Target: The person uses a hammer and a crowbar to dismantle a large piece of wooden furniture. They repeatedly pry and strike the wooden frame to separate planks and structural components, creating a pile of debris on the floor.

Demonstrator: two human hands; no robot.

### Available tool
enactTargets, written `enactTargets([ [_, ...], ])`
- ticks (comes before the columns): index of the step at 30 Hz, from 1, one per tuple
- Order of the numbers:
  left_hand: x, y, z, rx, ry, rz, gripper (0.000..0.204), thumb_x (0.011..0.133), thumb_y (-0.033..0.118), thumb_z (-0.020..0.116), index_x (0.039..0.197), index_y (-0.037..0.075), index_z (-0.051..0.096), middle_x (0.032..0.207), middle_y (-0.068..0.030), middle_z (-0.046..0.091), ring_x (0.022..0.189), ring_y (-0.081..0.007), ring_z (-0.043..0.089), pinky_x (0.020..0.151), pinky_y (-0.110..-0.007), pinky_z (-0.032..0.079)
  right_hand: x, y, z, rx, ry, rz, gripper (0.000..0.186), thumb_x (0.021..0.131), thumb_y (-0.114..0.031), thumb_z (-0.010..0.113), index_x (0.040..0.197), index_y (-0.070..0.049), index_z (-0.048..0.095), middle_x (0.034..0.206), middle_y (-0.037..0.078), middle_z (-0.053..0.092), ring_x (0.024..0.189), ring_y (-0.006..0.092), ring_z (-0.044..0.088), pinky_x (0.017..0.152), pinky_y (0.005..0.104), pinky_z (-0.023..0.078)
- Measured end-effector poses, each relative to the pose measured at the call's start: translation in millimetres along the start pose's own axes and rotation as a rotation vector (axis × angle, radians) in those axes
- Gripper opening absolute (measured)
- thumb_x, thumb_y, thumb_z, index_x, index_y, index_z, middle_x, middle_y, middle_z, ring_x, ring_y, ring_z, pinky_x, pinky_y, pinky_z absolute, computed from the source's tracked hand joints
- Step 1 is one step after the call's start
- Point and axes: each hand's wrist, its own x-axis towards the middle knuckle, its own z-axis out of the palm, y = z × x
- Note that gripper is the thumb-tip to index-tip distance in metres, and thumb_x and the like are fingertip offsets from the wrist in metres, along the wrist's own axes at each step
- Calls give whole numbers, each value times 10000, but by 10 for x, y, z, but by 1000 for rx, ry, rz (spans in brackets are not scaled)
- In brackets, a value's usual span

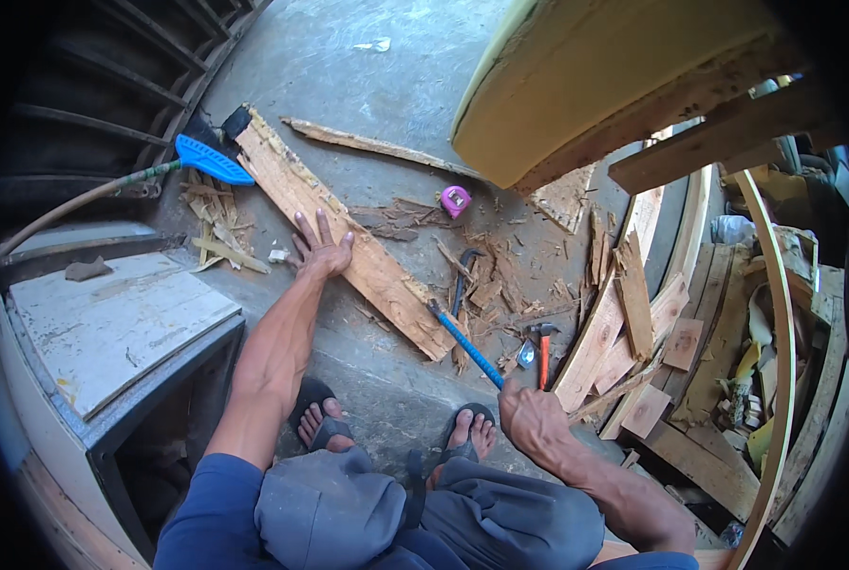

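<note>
My left hand [320, 253] lies on a rough wooden plank [377, 285], fingers spread and palm down. The plank slants across the concrete floor, its upper edge ragged and splintered. In my right hand [536, 418], fingers wrapped round it, is a tool with a long blue handle [472, 350]. Its small dark far end meets the plank's edge near the lower right end; what kind of tool it is I cannot make out. Beyond the plank lie a dark hooked pry bar [462, 283], a hammer with an orange handle [544, 356] and a pink tape measure [455, 200].
Wood splinters [491, 285] litter the floor. A blue broom [214, 160] touches the plank's upper left. To the left stands a white-topped cabinet [121, 323]. Loose boards [624, 323] and a scrap pile [747, 380] fill the right, below a large yellowish panel [586, 85].
</note>
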Motion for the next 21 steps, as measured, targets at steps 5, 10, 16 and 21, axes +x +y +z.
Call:
enactTargets([
  [5,7,-41,-84,-10,-5,-28,875,960,662,334,1561,287,-179,1578,-130,-353,1504,-434,-104,1142,-709,15,72,333,501,122,-49,108,209,999,-249,455,1033,-47,493,769,248,675,658,432,676,568,535,524],
  [10,-153,-3,34,-8,-58,-10,860,968,649,334,1565,288,-167,1591,-114,-331,1508,-415,-108,1142,-715,20,-169,654,1634,328,91,188,256,979,-322,541,966,-71,492,717,248,641,667,480,650,577,558,489],
  [16,122,155,-56,-194,107,-120,1040,863,669,529,1592,229,-68,1592,-136,-325,1471,-536,31,1123,-711,173,-391,556,1497,478,203,416,247,951,-282,596,952,-38,557,707,279,627,728,501,639,641,587,492],
  [21,35,544,86,-436,425,-314,1081,760,479,764,1572,162,124,1637,-140,-119,1422,-561,183,1087,-640,353,-622,820,1622,471,236,527,296,886,-253,663,1100,-55,610,908,268,645,896,479,629,792,560,498],
])
